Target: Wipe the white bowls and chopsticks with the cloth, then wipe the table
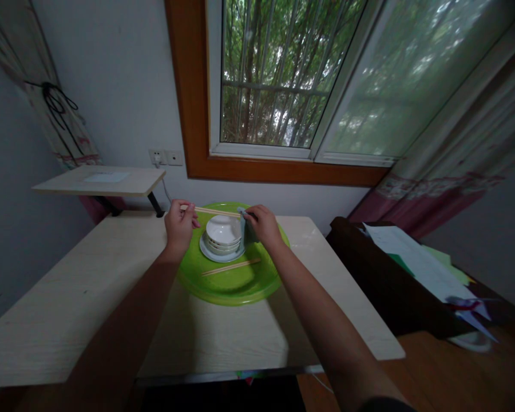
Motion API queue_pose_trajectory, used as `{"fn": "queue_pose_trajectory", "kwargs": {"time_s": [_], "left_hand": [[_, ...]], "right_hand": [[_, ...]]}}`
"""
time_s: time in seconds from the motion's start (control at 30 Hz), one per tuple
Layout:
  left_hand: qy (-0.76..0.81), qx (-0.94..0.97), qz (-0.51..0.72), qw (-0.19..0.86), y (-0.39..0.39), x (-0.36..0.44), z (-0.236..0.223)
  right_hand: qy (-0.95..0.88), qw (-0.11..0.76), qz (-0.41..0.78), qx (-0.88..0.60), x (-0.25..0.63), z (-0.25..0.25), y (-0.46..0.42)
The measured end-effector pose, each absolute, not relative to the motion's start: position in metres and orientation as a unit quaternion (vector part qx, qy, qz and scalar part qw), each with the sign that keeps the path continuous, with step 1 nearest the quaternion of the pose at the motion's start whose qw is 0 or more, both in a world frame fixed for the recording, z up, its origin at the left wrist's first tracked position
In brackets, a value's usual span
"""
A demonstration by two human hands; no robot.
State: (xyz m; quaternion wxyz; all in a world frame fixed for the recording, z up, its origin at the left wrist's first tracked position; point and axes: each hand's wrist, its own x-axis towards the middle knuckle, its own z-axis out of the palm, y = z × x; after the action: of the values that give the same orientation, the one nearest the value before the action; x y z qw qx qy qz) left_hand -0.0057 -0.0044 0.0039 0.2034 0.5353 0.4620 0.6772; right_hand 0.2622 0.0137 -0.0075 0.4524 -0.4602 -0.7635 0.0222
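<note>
**Left hand (181,226) gripping chopsticks (214,212), right hand (261,224) pinching cloth (248,234)**

The person is reaching both bare arms forward over a green tray (240,290), which is sitting on a pale table (77,280). The left hand is curling its fingers around one end of the chopsticks, near the tray's far left edge. The chopsticks are running sideways above the far part of the tray, behind a stack of white bowls (224,230). Their other end is meeting the cloth at the right hand. That hand is pinching the grey cloth between thumb and fingers, and the cloth is hanging down just beside the bowls; whether it is wrapping the chopsticks' tips, I cannot tell.

The bowls are standing on a plate (206,252) inside the tray. In front of the plate, a second pair (230,267) is lying on the tray, slanting slightly up to the right.

At the far left of the table, a raised shelf (64,184) is holding a sheet of paper (106,178). Behind the tray, a window (274,86) is showing green stems beyond bars. To the right, papers (416,260) are lying on dark furniture (369,274), with a curtain (467,154) hanging behind.
</note>
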Motion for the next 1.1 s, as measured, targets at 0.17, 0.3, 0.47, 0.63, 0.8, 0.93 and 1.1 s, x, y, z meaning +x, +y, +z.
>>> {"fn": "queue_pose_trajectory", "kwargs": {"time_s": [0.17, 0.3, 0.47, 0.63, 0.8, 0.93, 1.1], "left_hand": [[0.456, 0.512, 0.687, 0.242, -0.002, -0.009, 0.005], [0.436, 0.545, 0.655, 0.289, -0.005, -0.005, 0.005], [0.395, 0.606, 0.596, 0.348, -0.009, 0.004, 0.002], [0.376, 0.62, 0.558, 0.403, -0.013, 0.008, 0.003], [0.342, 0.623, 0.528, 0.465, -0.016, 0.009, 0.008], [0.328, 0.624, 0.519, 0.484, -0.017, 0.01, 0.01], [0.319, 0.63, 0.512, 0.488, -0.017, 0.01, 0.009]], "right_hand": [[-0.739, 0.483, 0.022, -0.47, 0.263, -0.002, 0.01], [-0.766, 0.492, 0.021, -0.412, 0.256, 0.006, 0.0], [-0.828, 0.456, 0.003, -0.325, 0.243, 0.008, -0.011], [-0.872, 0.408, -0.023, -0.269, 0.234, 0.004, -0.012], [-0.882, 0.371, -0.036, -0.289, 0.233, 0.003, -0.011], [-0.883, 0.347, -0.052, -0.311, 0.234, 0.003, -0.013], [-0.89, 0.322, -0.071, -0.316, 0.234, 0.004, -0.017]]}}
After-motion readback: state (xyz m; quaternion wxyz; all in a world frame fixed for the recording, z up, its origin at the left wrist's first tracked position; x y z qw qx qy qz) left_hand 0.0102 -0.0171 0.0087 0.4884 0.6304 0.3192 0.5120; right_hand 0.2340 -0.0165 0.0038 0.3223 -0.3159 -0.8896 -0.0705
